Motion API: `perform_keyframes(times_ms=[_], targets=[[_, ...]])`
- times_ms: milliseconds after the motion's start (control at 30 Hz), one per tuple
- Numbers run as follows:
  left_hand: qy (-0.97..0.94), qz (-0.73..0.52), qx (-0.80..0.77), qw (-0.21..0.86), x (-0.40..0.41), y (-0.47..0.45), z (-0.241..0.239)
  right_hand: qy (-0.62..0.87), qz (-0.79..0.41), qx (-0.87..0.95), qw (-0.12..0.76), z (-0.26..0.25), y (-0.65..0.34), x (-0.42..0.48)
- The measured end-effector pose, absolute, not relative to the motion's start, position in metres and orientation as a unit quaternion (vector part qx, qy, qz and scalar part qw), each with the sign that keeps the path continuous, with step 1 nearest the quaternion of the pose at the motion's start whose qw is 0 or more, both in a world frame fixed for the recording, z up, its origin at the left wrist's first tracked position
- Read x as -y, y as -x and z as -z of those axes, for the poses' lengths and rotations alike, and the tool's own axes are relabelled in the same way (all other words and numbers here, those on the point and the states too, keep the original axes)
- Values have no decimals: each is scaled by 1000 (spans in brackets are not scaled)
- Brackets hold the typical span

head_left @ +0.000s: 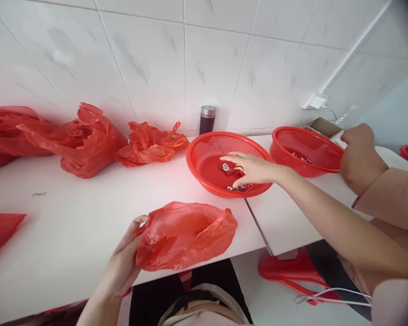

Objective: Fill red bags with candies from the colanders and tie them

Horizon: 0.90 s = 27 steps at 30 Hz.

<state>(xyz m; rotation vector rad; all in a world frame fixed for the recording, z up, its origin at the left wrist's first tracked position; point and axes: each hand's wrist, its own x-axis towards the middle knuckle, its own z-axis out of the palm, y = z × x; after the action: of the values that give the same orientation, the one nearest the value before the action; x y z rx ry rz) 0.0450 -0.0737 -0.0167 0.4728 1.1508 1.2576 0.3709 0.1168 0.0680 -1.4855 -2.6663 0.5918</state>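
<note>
Counter (88, 226): white, found beneath and around both grips; a seam runs toward the near edge between the two grips. Red plastic bags (85, 145) are bunched against the wall, beyond the left grip and off to its left. A red basket (215, 144) with perforated walls sits directly below the right grip; a second basket (285, 156) stands beyond it to the right, with another person's sleeved arm (391, 199) near it. A thin red bag (187, 231) lies just right of the left grip, its mouth gaping. A dark flask (207, 120) is noted beyond the right grip, behind the basket.

Left grip (124, 260): fingers and thumb are pinched on the bag's left edge. Right grip (253, 167): fingers and thumb are spread well apart inside the basket; whether anything is touched cannot be told. A small red packet (226, 169) is seen just under its fingers; other small items (246, 187) lie below the thumb.

Step in hand, as judged: packets being reached for while the bag is steadied. For a pick-up, the right fingers would need to be lowered and drawn together on one packet.
</note>
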Motion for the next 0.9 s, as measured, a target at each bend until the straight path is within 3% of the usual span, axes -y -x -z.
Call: perform_keyframes(times_ms=[100,167,467,667,900], targets=[[-211,-546,-513,628,73,-53,19,535,-184,807,-170,-34,-382,-167],[-205,-544,-531,617,76,-55,22,534,-193,792,-226,-12,-387,-184],[-206,-526,-554,612,74,-59,26,484,-194,838,-161,11,-390,-199],[-215,-529,-556,605,69,-69,24,494,-214,818,-202,11,-373,-196],[-253,-542,-575,558,76,-72,28,494,-158,829,-211,9,-357,-183]])
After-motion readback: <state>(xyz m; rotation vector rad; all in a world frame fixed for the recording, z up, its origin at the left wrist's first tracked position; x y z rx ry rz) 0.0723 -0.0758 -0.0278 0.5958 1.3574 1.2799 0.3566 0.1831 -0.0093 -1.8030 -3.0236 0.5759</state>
